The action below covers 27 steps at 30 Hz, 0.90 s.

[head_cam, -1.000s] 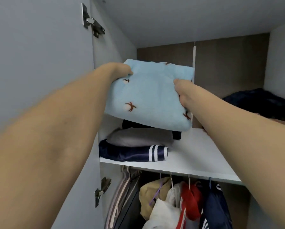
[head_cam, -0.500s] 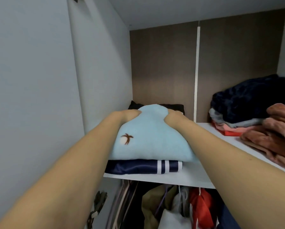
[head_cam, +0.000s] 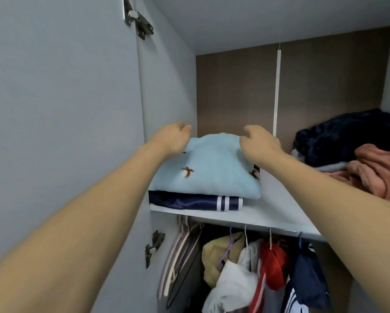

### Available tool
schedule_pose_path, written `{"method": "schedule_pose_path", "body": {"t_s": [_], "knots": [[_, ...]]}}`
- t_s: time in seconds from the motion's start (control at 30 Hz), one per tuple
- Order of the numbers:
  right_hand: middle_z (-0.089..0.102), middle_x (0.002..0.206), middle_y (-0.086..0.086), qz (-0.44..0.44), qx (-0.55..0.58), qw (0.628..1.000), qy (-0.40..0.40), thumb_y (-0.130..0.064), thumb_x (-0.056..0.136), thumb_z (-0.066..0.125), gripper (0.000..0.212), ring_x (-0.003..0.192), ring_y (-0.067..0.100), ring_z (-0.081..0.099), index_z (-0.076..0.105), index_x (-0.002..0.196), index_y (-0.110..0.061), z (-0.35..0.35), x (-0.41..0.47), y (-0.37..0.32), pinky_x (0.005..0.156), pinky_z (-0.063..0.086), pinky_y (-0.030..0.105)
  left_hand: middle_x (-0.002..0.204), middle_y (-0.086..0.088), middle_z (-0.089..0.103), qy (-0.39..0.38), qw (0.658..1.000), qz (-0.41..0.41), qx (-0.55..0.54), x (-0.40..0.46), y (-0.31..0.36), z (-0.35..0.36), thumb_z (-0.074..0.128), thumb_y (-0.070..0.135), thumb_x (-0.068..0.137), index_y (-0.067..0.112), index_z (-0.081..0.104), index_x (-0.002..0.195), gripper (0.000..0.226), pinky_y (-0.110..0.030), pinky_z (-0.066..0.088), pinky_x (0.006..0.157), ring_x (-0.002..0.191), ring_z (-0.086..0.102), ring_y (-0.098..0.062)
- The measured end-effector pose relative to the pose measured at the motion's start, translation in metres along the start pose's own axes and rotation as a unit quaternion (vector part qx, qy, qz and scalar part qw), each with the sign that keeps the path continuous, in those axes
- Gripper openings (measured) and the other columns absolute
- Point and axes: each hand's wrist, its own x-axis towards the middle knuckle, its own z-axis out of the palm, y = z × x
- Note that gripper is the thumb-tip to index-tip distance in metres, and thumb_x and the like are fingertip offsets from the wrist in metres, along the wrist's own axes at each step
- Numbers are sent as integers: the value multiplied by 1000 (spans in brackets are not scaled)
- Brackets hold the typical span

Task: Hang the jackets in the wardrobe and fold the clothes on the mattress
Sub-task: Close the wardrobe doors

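The folded light-blue garment (head_cam: 209,170) is placed on the white shelf (head_cam: 268,213) of the wardrobe, on top of a folded navy garment with white stripes (head_cam: 196,203). Its far end is hidden behind both hands, and something dark under its right edge is too small to be made out. The fabric is fluffy and is marked with small brown figures, one of them on a white dot.

The left hand (head_cam: 173,138) is held at the far left corner of the blue garment and the right hand (head_cam: 257,143) at its far right corner. The fingers of both are loosely curled and nothing is seen gripped in them; whether they touch the cloth cannot be told.

To the left of the blue garment the pile lies close to the wardrobe side wall (head_cam: 166,86). To its right a bare part of the shelf is seen, and beyond it a pile of dark blue and pink clothes (head_cam: 352,150), which is cut off by the picture edge. Below the shelf, jackets on hangers (head_cam: 257,267) are seen, partly cut off.
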Motion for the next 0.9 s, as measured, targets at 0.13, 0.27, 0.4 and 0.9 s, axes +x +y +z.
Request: {"method": "schedule_pose_path", "body": {"t_s": [0.13, 0.27, 0.4, 0.9], "knots": [[43, 149, 7, -115, 15, 993, 24, -21, 99, 39, 47, 137, 28, 37, 39, 145, -11, -17, -49, -27, 116, 21, 42, 152, -16, 42, 34, 999, -41, 4, -71, 3, -29, 32, 37, 105, 6, 40, 146, 52, -39, 32, 110, 139, 40, -32], [36, 155, 7, -172, 73, 982, 13, -21, 100, 42, 51, 142, 27, 32, 33, 150, -10, -28, -93, -64, 116, 22, 39, 154, -13, 39, 54, 996, -59, 34, -136, 11, -63, 32, 39, 104, 8, 36, 148, 54, -40, 32, 110, 139, 39, -31], [27, 159, 6, -192, 137, 971, -35, -19, 101, 42, 55, 144, 25, 28, 26, 153, -12, -37, -129, -100, 116, 27, 38, 153, -12, 40, 60, 996, -56, 43, -197, 21, -99, 36, 38, 103, 10, 35, 149, 54, -33, 34, 98, 136, 42, -30], [40, 152, 10, -549, 24, 810, 203, -3, 78, 34, 66, 134, 35, 42, 51, 141, -17, -82, -201, -298, 102, 34, 46, 65, -2, 39, 188, 934, -134, 273, -348, 0, -215, 47, 24, 90, 12, 37, 68, 28, -29, 21, 48, 54, 37, -19]]}}
